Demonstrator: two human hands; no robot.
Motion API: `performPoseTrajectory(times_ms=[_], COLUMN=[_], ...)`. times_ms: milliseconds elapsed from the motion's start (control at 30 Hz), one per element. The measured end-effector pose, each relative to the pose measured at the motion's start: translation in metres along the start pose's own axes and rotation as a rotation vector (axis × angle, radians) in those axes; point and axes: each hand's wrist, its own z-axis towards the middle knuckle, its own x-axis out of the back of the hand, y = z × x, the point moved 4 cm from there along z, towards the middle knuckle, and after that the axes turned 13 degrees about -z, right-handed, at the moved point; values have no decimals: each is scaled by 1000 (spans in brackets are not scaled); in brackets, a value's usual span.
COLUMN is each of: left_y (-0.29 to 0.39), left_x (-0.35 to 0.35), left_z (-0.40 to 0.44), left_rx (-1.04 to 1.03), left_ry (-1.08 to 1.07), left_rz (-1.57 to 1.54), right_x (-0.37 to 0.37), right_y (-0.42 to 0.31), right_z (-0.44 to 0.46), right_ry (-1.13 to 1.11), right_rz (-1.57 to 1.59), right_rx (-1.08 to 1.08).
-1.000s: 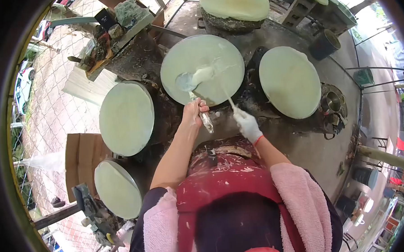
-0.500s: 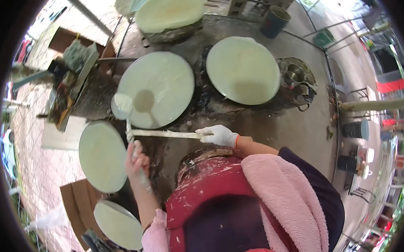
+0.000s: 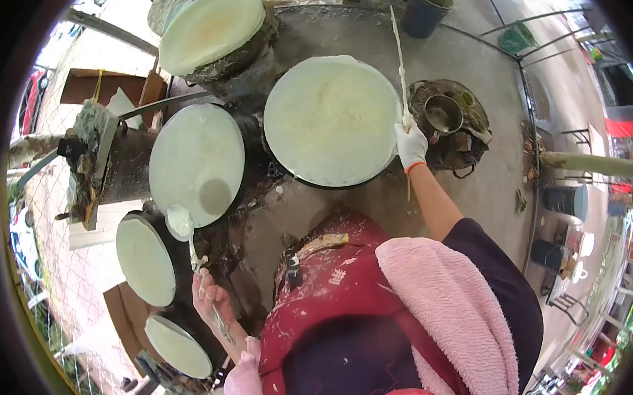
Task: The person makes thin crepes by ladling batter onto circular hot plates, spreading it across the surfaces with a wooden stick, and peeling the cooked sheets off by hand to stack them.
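Observation:
My bare left hand point(image 3: 214, 301) is wrapped round the handle of a ladle point(image 3: 180, 222), whose bowl holds pale batter over the lower edge of a round griddle point(image 3: 196, 160). My gloved right hand point(image 3: 412, 147) grips a long batter-coated stick point(image 3: 400, 67), which points away from me. That hand is at the right edge of a larger round griddle point(image 3: 331, 119) covered with a pale batter sheet. Two smaller coated rounds, one upper point(image 3: 145, 261) and one lower point(image 3: 178, 347), lie at the left.
Another coated round point(image 3: 212, 29) stands at the upper left. A metal pot point(image 3: 443, 114) sits on a stand right of my right hand. Beyond is a dark bucket point(image 3: 426, 10). A wire fence runs along the left; a cardboard piece point(image 3: 127, 312) leans there.
The view has shifted right. The ladle has lifted off the griddle with batter in it. My right hand has moved right, and the stick has swung from pointing left to pointing away.

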Motion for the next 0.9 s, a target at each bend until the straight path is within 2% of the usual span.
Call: performPoseTrajectory(times_ms=[133, 200, 267, 400, 467, 567, 600, 633, 767, 800, 833, 900], left_y=[-15, -11, -11, 9, 23, 49, 61, 68, 115, 124, 136, 155], left_x=[-8, -2, -4, 9, 17, 32, 45, 46, 77, 82, 94, 116], left_z=[-28, -48, -55, -82, -95, -127, -144, -152, -210, -228, -244, -273], left_rx=[-95, -258, -161, -237, -213, -323, -484, -325, -489, -628, -596, -733], left_ry=[92, 226, 82, 56, -47, -32, 102, -70, -20, 241, 176, 292], left_rz=[-55, -63, -105, -133, -138, -111, -81, -230, -184, -81, -172, -128], right_x=[-13, -14, -11, 13, 33, 57, 64, 67, 66, 62, 59, 45], right_y=[-14, -13, -18, -66, -105, -175, -199, -226, -333, -360, -383, -432], right_z=[15, 18, 17, -5, -30, -86, -111, -139, -254, -286, -316, -375], right_ry=[56, -4, -47, 4, 78, 114, 152, 186, 110, 43, -22, -143], right_rz=[98, 163, 251, 310, 259, 222, 258, 302, 149, 179, 202, 222], right_rx=[-31, -18, -35, 86, 193, 379, 480, 589, 836, 913, 979, 1170])
